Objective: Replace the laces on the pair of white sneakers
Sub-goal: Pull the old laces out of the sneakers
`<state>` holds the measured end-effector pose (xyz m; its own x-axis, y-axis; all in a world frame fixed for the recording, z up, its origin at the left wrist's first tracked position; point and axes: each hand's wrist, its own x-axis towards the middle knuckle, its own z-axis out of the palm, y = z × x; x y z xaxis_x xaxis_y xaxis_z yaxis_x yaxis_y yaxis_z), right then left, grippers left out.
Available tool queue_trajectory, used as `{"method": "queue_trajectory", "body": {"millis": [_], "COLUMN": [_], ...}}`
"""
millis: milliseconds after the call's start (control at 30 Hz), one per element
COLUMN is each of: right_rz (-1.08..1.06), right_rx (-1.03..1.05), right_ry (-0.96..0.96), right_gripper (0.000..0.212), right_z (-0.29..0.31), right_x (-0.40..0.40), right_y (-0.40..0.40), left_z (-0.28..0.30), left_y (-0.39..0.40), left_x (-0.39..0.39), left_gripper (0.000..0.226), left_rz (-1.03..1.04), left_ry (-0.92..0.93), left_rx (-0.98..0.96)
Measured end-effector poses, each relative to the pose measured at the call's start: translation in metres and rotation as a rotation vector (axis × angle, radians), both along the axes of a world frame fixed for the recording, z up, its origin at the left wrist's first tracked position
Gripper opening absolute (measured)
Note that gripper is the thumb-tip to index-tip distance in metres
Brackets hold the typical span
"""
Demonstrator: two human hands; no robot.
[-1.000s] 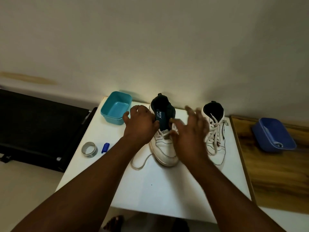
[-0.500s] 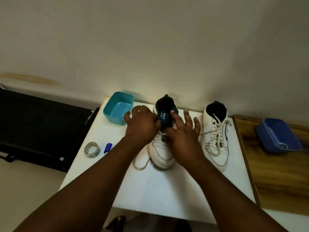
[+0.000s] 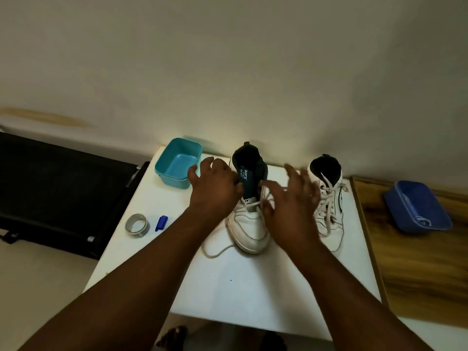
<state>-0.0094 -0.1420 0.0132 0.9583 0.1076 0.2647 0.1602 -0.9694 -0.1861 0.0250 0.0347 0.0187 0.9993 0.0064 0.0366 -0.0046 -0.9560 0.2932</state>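
Sneakers sit beside the teal tub (image 3: 178, 162); left hand (image 3: 215, 188) grips the near sneaker (image 3: 249, 219), right hand (image 3: 291, 203) hovers, fingers spread. Loose lace (image 3: 215, 250) could snag, dragging the sneaker off the worktop (image 3: 253, 287).

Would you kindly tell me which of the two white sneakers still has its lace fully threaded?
The right sneaker, nearer the wooden surface: its lace criss-crosses the eyelets. The left sneaker, between the hands, is mostly unlaced.
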Motion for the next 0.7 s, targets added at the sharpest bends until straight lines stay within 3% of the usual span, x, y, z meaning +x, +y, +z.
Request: {"method": "queue_trajectory", "body": {"millis": [100, 233, 367, 467, 533, 600, 700], "right_rz": [0.149, 0.062, -0.243, -0.399, -0.331, -0.116, 0.092], "right_rx": [-0.079, -0.096, -0.03, 0.035, 0.047, 0.004, -0.101], "right_ry": [0.063, 0.103, -0.111, -0.111, -0.089, -0.068, 0.015], "right_gripper": [0.016, 0.012, 0.014, 0.016, 0.024, 0.034, 0.017], "right_z": [-0.014, -0.007, 0.017, 0.02, 0.015, 0.008, -0.007], "right_x": [0.002, 0.004, 0.005, 0.004, 0.004, 0.002, 0.001], "right_y": [0.021, 0.014, -0.017, -0.033, -0.027, -0.007, 0.022], "left_z": [0.0, 0.0, -0.001, -0.003, -0.002, -0.001, -0.001], "left_y": [0.001, 0.002, 0.0, 0.0, -0.001, -0.001, 0.0], "left_x": [0.0, 0.0, 0.002, 0.001, 0.0, 0.0, 0.001], "left_gripper": [0.035, 0.034, 0.034, 0.034, 0.035, 0.035, 0.036], "left_rz": [0.001, -0.011, -0.008, -0.004, -0.004, -0.006, -0.003], "left_ry": [0.023, 0.024, -0.002, -0.009, -0.015, -0.012, 0.013], "left_rx": [-0.016, 0.003, 0.048, 0.038, 0.029, 0.013, 0.005]}}
